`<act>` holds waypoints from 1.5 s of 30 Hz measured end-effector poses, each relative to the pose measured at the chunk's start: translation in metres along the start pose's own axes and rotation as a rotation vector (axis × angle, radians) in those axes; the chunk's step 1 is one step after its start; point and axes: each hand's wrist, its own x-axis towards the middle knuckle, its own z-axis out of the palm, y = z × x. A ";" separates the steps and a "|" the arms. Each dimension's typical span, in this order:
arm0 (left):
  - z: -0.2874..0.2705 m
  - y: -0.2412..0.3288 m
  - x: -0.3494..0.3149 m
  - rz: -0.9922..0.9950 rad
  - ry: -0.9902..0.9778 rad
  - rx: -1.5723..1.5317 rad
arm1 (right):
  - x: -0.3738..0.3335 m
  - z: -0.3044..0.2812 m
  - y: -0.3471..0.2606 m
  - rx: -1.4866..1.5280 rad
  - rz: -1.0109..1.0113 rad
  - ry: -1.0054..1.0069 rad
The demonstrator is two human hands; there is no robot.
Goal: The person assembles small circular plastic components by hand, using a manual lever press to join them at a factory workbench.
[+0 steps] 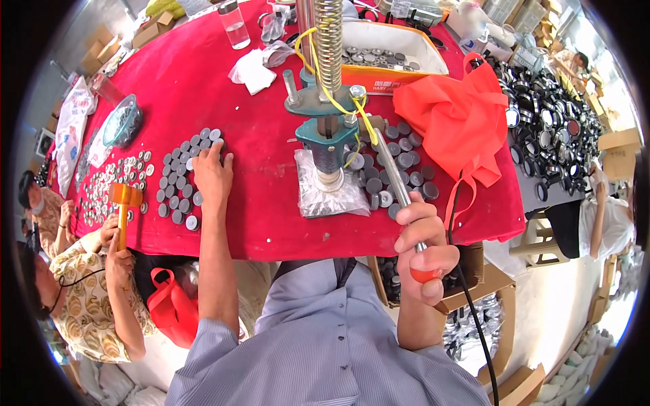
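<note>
On the red tabletop point(203, 74), left hand point(212, 172) lies flat, fingers spread, touching grey round caps point(181, 176). Right hand point(423, 247) fingers closed around press lever point(396, 179), near tabletop's front edge. Hand press point(327, 128) stands upright at centre.

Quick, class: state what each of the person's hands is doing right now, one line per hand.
Left hand: open, fingers spread on the grey round discs on the red tablecloth.
Right hand: closed around the press lever.

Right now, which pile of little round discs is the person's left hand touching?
The left hand rests on the dark disc cluster left of the press; the pile by the lever lies untouched.
</note>
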 end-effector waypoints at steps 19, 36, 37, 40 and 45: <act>-0.036 0.094 -0.059 0.067 -0.107 -0.701 | 0.119 0.009 -0.005 0.041 0.087 -0.100; -0.032 0.128 -0.070 0.162 -0.210 -0.948 | 0.097 0.007 0.001 0.094 -0.073 -0.115; -0.033 0.113 -0.064 0.116 -0.166 -0.872 | 0.082 0.000 -0.005 0.051 -0.053 -0.162; -0.024 0.056 -0.042 0.231 0.102 -0.328 | 0.030 -0.005 -0.009 0.036 -0.007 -0.122; -0.002 0.002 -0.027 0.185 0.086 0.051 | -0.006 -0.005 0.001 0.008 0.004 -0.031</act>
